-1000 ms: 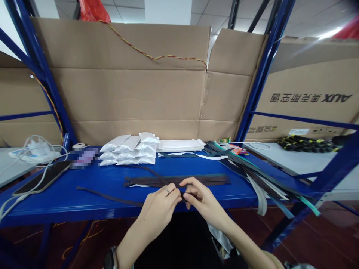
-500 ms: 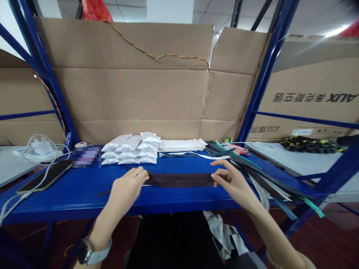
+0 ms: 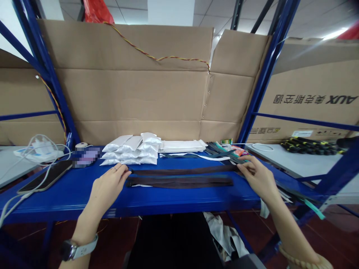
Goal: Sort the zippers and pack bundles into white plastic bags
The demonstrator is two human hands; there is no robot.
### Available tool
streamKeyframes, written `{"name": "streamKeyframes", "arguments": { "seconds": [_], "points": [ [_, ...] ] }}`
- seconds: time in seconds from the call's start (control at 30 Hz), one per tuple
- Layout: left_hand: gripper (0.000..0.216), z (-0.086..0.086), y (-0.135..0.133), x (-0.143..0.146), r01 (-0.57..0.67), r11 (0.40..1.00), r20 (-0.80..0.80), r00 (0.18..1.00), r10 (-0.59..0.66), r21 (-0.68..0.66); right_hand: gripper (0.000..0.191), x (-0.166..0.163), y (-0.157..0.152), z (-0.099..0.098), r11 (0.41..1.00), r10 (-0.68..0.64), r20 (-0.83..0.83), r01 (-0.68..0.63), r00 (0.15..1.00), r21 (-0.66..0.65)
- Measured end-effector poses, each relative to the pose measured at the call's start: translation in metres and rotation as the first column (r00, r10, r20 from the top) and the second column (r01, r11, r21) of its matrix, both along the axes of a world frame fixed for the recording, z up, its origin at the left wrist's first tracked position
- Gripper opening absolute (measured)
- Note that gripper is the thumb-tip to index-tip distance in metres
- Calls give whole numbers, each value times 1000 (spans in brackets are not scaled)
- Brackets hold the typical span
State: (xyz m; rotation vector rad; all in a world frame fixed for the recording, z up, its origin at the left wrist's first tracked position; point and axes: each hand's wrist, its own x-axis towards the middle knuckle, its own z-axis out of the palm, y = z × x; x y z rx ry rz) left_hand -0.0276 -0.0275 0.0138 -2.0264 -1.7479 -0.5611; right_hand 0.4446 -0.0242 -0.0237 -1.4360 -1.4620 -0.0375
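Observation:
A dark brown zipper (image 3: 182, 170) is stretched level from side to side above the blue shelf (image 3: 165, 200). My left hand (image 3: 109, 185) pinches its left end between thumb and fingers. At its right end, my right hand (image 3: 258, 177) holds it the same way. Nearer to me, a second dark brown zipper (image 3: 185, 182) lies flat on the shelf, parallel to the first, with a bit of white showing at its left end. By my right hand, a pile of long zippers (image 3: 297, 196) in grey, black, white and teal partly hangs over the edge.
Stacked white packets (image 3: 134, 149) and a flat white bundle (image 3: 182, 145) stand along the cardboard back panel (image 3: 131, 97). A phone (image 3: 46, 176) with white cables lies at the left. Blue posts (image 3: 260, 82) frame both sides. Black-and-yellow coils (image 3: 311, 145) rest on the right-hand table.
My hands have moved apart, left hand leftward and right hand rightward. One zipper is now held stretched farther back, and another lies separately in front of it.

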Motion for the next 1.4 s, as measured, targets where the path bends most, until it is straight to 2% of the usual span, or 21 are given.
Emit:
{"name": "streamKeyframes", "arguments": {
  "seconds": [0.13,0.23,0.33,0.43,0.57,0.67,0.83,0.93,1.03,1.23,1.4],
  "points": [
    [27,-1,0,3,17,998,50,999,-14,-58,33,0,13,-10,997,-73,154,71,985,20],
    [27,0,-1,4,21,998,75,997,-16,-65,29,-18,31,-7,999,34,249,-29,968,-23],
    [27,0,-1,6,35,997,88,996,-30,-65,25,-58,59,7,975,213,345,-178,914,-131],
    [26,-1,-2,9,62,996,82,995,-56,-71,22,-107,92,23,921,357,385,-252,851,-297],
    [25,-2,-3,15,79,994,62,995,-75,-76,29,-154,122,30,891,414,383,-283,825,-354],
    [25,-2,-4,17,96,993,47,995,-93,-71,34,-168,132,26,880,425,379,-277,822,-385],
    [26,-3,-4,21,120,992,42,992,-118,-46,24,-166,142,12,856,433,383,-239,816,-458],
    [24,-3,-5,26,142,988,82,987,-138,-58,9,-161,139,8,850,438,387,-235,811,-471],
    [23,-3,-8,35,190,977,201,965,-167,-99,9,-158,124,8,856,448,384,-263,808,-446],
    [27,-6,-19,68,293,939,451,873,-185,-182,7,-159,69,16,861,488,342,-379,803,-340],
    [26,-13,-28,95,322,931,466,860,-211,-174,8,-167,22,18,843,534,297,-473,792,-257]
  ]
}}
